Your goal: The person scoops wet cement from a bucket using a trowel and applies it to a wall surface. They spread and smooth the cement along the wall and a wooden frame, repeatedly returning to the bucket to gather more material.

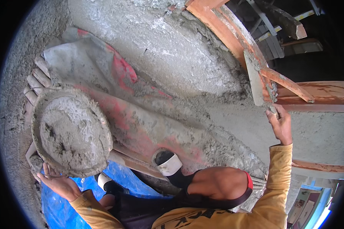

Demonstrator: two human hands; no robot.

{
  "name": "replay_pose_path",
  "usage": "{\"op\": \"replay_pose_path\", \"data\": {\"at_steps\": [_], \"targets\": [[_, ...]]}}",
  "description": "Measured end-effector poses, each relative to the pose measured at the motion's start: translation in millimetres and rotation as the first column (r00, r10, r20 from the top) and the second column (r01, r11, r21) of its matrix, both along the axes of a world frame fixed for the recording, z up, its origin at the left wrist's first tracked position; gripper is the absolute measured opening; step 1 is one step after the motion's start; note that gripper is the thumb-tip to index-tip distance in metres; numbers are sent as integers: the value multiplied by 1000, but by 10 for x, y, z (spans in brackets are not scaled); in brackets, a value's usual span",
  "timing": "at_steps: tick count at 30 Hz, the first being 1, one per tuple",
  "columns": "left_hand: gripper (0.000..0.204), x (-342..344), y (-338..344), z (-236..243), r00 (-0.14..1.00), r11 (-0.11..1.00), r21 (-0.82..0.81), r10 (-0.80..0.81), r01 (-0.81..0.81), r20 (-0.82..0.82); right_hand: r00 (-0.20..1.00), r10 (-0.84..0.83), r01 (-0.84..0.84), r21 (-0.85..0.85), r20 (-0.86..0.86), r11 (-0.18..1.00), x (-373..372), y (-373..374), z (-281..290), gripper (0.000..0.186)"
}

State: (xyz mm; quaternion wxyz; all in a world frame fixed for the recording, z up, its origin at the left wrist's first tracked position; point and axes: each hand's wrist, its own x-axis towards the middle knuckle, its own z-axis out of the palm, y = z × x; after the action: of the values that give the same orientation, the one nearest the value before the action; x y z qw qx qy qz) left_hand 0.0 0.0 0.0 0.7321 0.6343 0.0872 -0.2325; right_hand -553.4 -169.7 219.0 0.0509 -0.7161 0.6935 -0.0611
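Observation:
My left hand (61, 185) is at the lower rim of a round, cement-caked basin (80, 133) with wet mortar in it, fingers apart beside a thin wire; whether they touch the wire I cannot tell. My right hand (279, 124) grips the handle of a steel trowel, whose long blade (255, 80) lies against a mortar-smeared orange wooden frame (214, 23) at the upper right. Grey, pink-stained sheeting (126, 114) spreads beside the basin.
Rough plastered surfaces (160, 45) surround the sheeting. A blue tarp (55, 202) lies below. My legs and white boots (170, 166) show at bottom centre. Dark timbers (290, 26) stand at upper right. A blue-framed opening (309, 202) is at lower right.

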Motion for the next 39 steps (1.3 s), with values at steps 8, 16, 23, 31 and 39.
{"op": "replay_pose_path", "data": {"at_steps": [8, 16, 23, 31, 39], "targets": [[77, -122, -88, 89, 999, 999, -6, 41, -41, 1, 921, 263, -369, 431, 287, 823, 780, -116, 509, 28], [76, -98, -60, 73, 998, 999, -6, 43, -42, 36, 883, 397, -458, 275, 250, 845, 1488, -658, 170, 28], [69, -88, -20, -47, 978, 990, 11, 138, -141, 154, 273, 923, -916, 221, -273, 336, 3430, -464, -416, 22], [72, -125, -120, 63, 989, 991, -59, 125, -120, 82, -58, 974, -947, 320, -218, 16, 4332, 24, -1213, 10], [80, -103, -120, -11, 996, 1000, -16, 12, -11, 91, 365, 867, -923, 257, 341, 287, 3100, -380, -1245, 26]]}}
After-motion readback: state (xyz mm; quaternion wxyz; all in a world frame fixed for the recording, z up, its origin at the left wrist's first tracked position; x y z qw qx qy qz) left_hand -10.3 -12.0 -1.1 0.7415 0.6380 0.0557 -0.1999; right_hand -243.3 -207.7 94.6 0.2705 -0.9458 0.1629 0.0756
